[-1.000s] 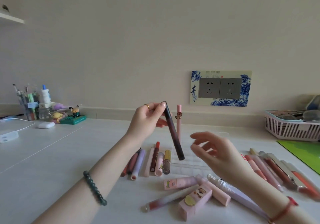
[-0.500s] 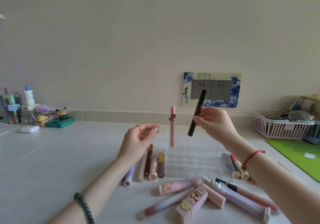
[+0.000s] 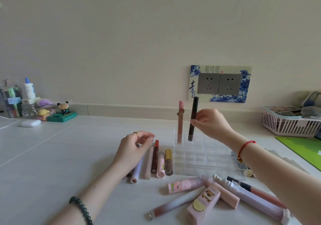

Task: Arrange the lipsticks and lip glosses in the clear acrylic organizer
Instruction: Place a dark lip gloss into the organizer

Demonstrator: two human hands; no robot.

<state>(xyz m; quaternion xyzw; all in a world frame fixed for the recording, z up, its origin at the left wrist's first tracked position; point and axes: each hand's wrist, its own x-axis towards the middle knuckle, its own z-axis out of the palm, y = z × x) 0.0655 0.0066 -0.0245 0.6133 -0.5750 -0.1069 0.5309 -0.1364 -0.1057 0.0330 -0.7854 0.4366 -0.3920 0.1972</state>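
Now right hand (image 3: 208,123) is pinching dark tube (image 3: 193,118) upright in organizer (image 3: 205,157), at 3 o'clock of pink tube (image 3: 180,122). Left hand (image 3: 133,149) is hovering, fingers curled, holding nothing clear.

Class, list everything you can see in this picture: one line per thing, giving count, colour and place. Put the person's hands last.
Organizer: one, clear, desk centre.
Pink tube: one, upright in the organizer's back row.
Dark tube: one, upright beside the pink tube, lower end in a slot.
Loose tubes: several, mixed colours, flat on the desk left of and in front of the organizer.
Basket: one, pink, far right.
Socket panel: one, blue-white, wall.
Earbud case: one, white, left.
Left hand: over the loose tubes.
Right hand: fingers on the dark tube.
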